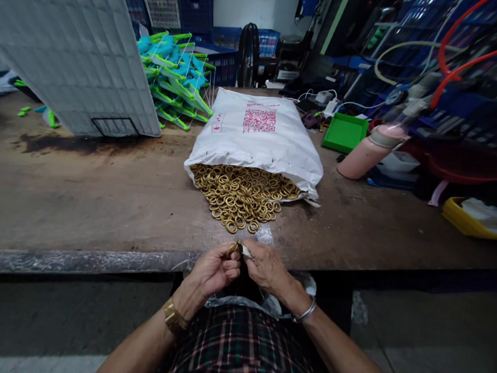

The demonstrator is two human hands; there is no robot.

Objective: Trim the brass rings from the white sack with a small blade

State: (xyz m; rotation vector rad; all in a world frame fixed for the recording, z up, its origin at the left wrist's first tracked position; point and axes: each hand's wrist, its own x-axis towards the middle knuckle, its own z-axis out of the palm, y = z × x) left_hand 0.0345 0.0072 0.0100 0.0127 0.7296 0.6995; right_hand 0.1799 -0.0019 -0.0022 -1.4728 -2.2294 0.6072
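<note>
My left hand, a gold watch on its wrist, pinches a gold-coloured ring near the table's front edge. Closed around a small, pale trimming tool that looks like a knife, my right hand meets the left one at the ring. The tool's dark tip touches or nearly touches the ring; its exact shape is partly hidden by the fingers. Just beyond both hands, a heap of similar gold rings spills from the mouth of a white woven sack with red print.
A grey ribbed panel stands at left, with green and turquoise plastic parts behind it. At right are a green tray, a pink bottle with hoses, and a yellow tray. The wooden table ends before my lap.
</note>
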